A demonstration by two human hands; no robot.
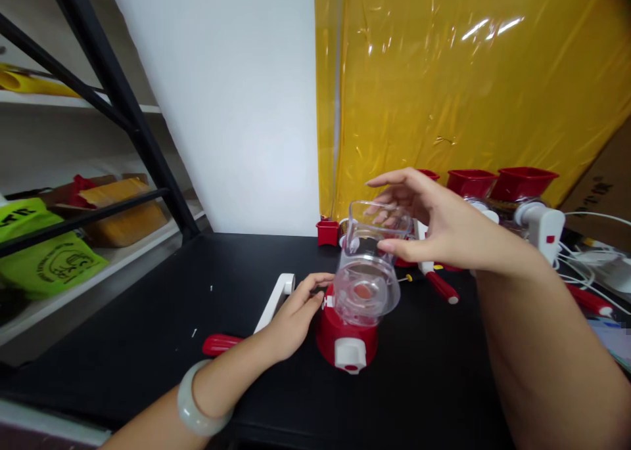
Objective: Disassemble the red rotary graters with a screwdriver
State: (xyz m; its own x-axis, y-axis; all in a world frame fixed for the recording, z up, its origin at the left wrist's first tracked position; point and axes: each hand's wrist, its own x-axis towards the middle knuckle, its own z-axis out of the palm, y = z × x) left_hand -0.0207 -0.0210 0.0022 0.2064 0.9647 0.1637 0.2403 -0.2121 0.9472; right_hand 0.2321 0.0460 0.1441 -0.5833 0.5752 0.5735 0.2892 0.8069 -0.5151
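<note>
A clear plastic food chute and drum housing (pixel 367 286) sits tilted at the top of a red suction-style base (pixel 349 332), which has a white knob (pixel 351 355) at its front. My right hand (pixel 424 223) grips the housing's upper right, thumb on the near wall and other fingers behind it, partly seen through the plastic. Against the left side of the base, my left hand (pixel 300 312) curls its fingers around it. A white crank with a red handle (pixel 223 345) lies on the black table (pixel 148 305), partly behind my left forearm. Whether housing and base are locked together, I cannot tell.
At the right stand several similar red and white units with red hoppers (pixel 525 182), beside white cables (pixel 586 269). A small red container (pixel 327 233) stands at the back. Another red handle (pixel 442 287) lies nearby. A metal-framed shelf (pixel 142 154) borders the left.
</note>
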